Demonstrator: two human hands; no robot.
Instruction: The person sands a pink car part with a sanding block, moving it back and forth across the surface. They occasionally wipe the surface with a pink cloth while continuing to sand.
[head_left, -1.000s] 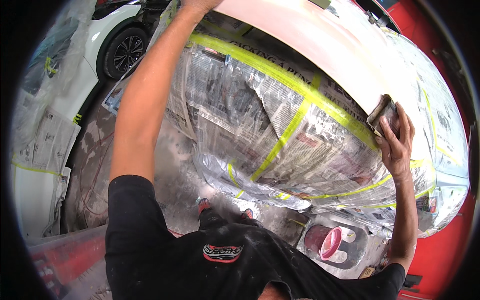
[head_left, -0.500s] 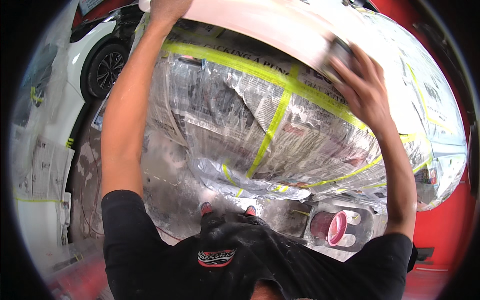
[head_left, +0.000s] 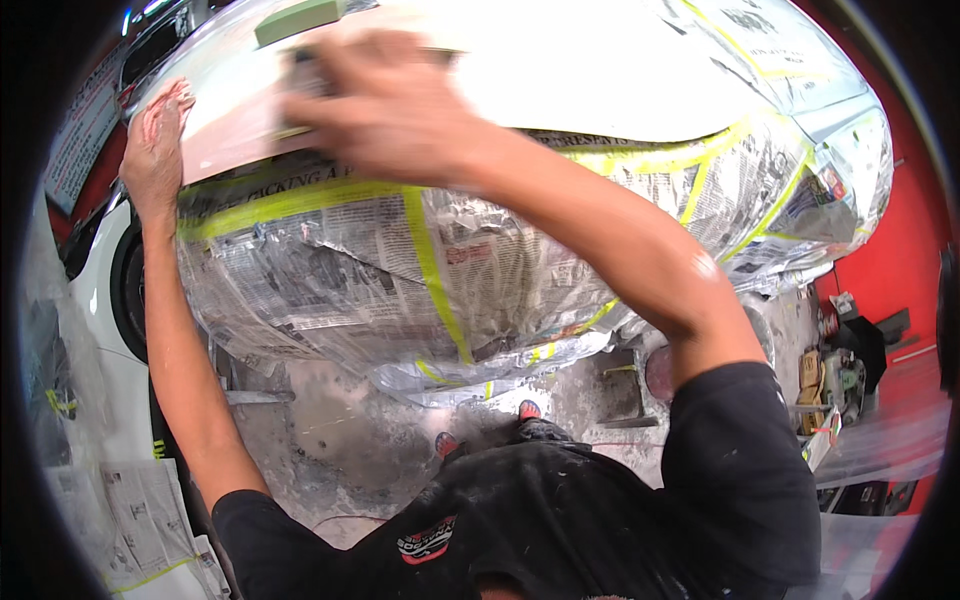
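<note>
A pale pink and white car panel [head_left: 610, 70] curves across the top of the view. My right hand [head_left: 400, 115], smeared by motion, is closed on a dark sanding block [head_left: 305, 80] against the panel's left part. At the panel's left end, my left hand [head_left: 152, 165] grips a crumpled pink and white cloth [head_left: 170, 105]. A green block [head_left: 298, 20] rests on the panel just beyond my right hand. Below the panel's lower edge, newspaper [head_left: 540, 240] held by yellow tape [head_left: 435, 275] covers the bodywork.
A white car [head_left: 105, 285] stands close on the left, with plastic sheeting and newspaper [head_left: 150, 510] near it. A reddish bucket [head_left: 660, 373] is partly hidden behind my right arm. Tools and parts [head_left: 850, 370] lie by the red wall [head_left: 890, 250]. Stained concrete floor [head_left: 340, 420] lies below.
My right hand has swept the sanding block leftward along the panel. The view has shifted right, bringing my left hand, its cloth and the green block into sight.
</note>
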